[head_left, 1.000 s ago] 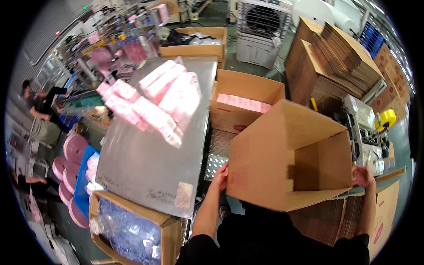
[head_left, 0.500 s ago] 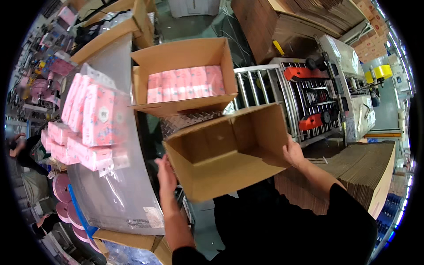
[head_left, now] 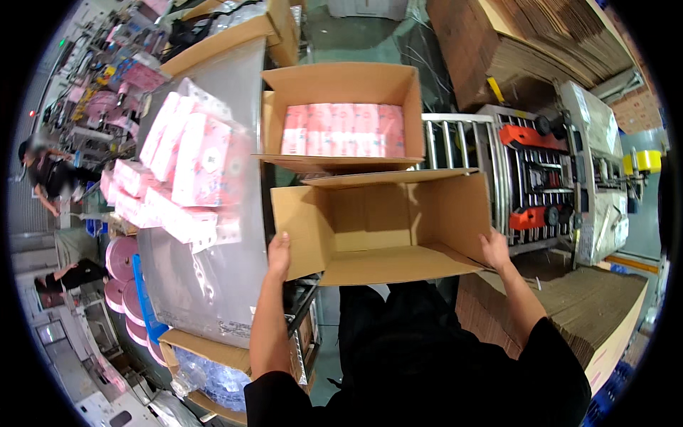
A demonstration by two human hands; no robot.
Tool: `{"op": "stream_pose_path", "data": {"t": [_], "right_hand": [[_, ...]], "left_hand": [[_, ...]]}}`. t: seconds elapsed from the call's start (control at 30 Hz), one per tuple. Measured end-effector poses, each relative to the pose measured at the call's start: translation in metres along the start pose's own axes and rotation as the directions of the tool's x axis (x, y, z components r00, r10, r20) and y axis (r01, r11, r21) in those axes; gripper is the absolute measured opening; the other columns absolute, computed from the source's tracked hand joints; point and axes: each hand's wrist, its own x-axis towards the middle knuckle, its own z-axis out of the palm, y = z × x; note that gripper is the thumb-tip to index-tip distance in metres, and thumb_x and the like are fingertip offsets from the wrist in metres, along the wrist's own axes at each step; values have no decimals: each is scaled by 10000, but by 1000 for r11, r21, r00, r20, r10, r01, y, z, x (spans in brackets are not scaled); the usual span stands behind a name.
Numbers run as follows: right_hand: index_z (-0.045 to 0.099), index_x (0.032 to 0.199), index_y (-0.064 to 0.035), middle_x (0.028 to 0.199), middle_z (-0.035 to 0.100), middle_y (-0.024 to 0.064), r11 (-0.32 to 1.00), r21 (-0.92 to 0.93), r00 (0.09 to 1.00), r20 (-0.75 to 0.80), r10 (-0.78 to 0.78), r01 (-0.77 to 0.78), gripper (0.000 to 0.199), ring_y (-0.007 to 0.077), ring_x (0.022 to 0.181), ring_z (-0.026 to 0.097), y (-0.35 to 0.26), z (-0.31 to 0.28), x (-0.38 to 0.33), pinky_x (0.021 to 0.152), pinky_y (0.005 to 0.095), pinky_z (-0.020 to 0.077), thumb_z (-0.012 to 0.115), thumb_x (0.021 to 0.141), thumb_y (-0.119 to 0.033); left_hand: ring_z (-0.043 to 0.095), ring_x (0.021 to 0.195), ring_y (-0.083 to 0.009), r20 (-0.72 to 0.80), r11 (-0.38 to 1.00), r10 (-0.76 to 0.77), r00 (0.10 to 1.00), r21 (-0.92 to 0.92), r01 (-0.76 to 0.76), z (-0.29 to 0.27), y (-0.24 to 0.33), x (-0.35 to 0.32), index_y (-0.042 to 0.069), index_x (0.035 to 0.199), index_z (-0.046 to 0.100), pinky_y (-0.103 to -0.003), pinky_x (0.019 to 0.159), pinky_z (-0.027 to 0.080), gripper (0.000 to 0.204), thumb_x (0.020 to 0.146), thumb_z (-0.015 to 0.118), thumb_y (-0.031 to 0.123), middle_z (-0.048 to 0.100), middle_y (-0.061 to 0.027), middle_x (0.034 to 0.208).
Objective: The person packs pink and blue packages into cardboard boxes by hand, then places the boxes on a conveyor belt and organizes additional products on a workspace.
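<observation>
I hold an empty open cardboard box (head_left: 388,228) in front of me, its flaps spread. My left hand (head_left: 279,255) grips its left wall and my right hand (head_left: 494,249) grips its right wall. The box sits low over the near end of a roller conveyor (head_left: 462,146). Just beyond it stands a second open cardboard box (head_left: 341,85) filled with a row of pink packs (head_left: 343,130).
A steel table (head_left: 220,285) on my left carries piles of pink wrapped packs (head_left: 186,167). A taping machine (head_left: 562,171) stands to the right. Flat cardboard stacks (head_left: 569,306) lie at right and far right. A box with a plastic bag (head_left: 206,370) sits lower left; people work at far left.
The box has come down and levelled out, now lying closer to the filled box on the conveyor. My view has tipped down and both hands stay on its sides.
</observation>
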Motion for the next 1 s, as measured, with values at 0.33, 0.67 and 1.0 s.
{"op": "stream_pose_path", "data": {"t": [0.33, 0.67, 1.0], "right_hand": [[588, 1230, -5, 1123, 667, 217, 974, 142, 983, -15, 182, -178, 354, 343, 1081, 635, 43, -9, -43, 912, 385, 487, 605, 881, -67], [571, 1259, -49, 1156, 632, 244, 971, -37, 971, -55, 235, -237, 427, 432, 1099, 584, 12, -21, -99, 918, 447, 491, 603, 842, -135], [567, 1195, -90, 893, 659, 242, 927, -229, 919, -331, 212, -296, 340, 425, 904, 631, 50, -68, -83, 797, 523, 501, 578, 884, -226]], "left_hand": [[326, 1357, -370, -132, 674, 304, 944, 730, -115, 71, -24, -13, 277, 1515, 299, -509, 1072, 314, 596, 973, 542, 239, 297, -128, 1519], [36, 1478, -414, 248, 690, -43, 968, 708, -151, 80, -31, -13, 112, 1563, -20, -677, 1098, 207, 1298, 678, 758, 659, -74, -115, 1627], [36, 1476, -411, 402, 639, -287, 869, 756, -139, 170, -47, -34, -205, 1424, -70, -464, 1200, 137, 1387, 652, 794, 558, -86, -403, 1524]]}}
